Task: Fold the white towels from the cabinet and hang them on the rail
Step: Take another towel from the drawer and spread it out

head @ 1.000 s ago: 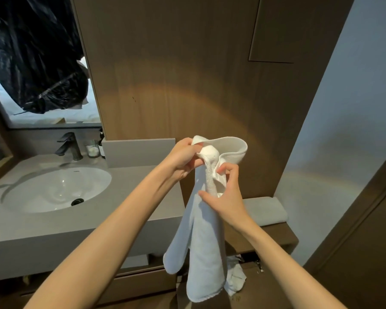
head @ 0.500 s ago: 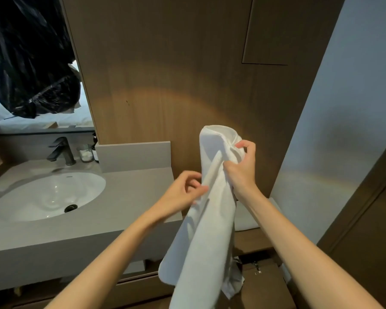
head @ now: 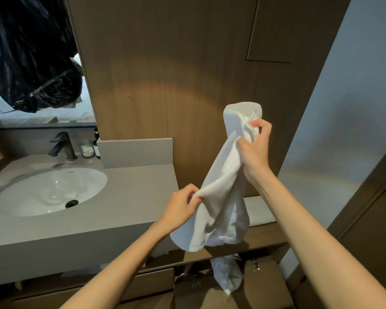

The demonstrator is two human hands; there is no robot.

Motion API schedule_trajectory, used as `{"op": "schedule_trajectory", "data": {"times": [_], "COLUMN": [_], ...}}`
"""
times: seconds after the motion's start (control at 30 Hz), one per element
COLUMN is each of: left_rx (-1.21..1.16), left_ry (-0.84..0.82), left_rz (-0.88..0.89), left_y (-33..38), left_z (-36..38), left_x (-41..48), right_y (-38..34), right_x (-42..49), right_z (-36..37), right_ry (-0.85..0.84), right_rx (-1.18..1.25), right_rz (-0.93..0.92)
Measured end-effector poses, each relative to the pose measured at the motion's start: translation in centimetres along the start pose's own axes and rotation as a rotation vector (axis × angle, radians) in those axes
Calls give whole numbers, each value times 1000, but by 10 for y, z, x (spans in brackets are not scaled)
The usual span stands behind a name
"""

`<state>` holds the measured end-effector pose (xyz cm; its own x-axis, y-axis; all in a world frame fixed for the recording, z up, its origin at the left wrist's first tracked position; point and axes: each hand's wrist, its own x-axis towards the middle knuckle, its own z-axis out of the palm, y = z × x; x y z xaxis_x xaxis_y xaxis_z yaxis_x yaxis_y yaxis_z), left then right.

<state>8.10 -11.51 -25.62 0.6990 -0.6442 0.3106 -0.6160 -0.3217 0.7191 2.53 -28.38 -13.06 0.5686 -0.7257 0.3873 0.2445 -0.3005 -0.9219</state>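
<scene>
A white towel [head: 223, 186] hangs bunched in the air in front of the wooden wall panel. My right hand [head: 255, 148] grips its upper part, with a loop of cloth standing above the fist. Lower and to the left, my left hand [head: 183, 205] pinches a fold at the towel's edge. A second white towel [head: 226, 275] hangs out of the low cabinet below. No rail is in view.
A grey vanity counter [head: 129, 197] with a white sink [head: 47, 190], a dark tap [head: 64, 146] and small bottles lies to the left. A grey cushion [head: 257, 210] lies on a wooden shelf [head: 267, 237] behind the towel. A dark door [head: 370, 230] stands at the right.
My left hand has let go of the towel's top, dropped down and taken a fold lower on the cloth. My right hand now holds the top, and the towel has moved right.
</scene>
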Motion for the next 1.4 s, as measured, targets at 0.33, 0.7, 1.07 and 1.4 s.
{"op": "schedule_trajectory", "data": {"times": [0.33,0.7,1.07,1.4], "left_rx": [-239,-347,-21,258], "left_ry": [254,224,248,-377], "left_rz": [-35,-163,-99,6], "left_y": [2,-76,-225,-299], "left_z": [-112,-189,-192,-119], "left_x": [61,114,180,136], "right_y": [10,28,93,152], "right_x": [8,29,68,102], "right_z": [31,138,260,302], "right_ry": [78,-85,-64,-77], "right_rx": [23,-84,-89,-49], "right_rz": [-15,-52,51,205]}}
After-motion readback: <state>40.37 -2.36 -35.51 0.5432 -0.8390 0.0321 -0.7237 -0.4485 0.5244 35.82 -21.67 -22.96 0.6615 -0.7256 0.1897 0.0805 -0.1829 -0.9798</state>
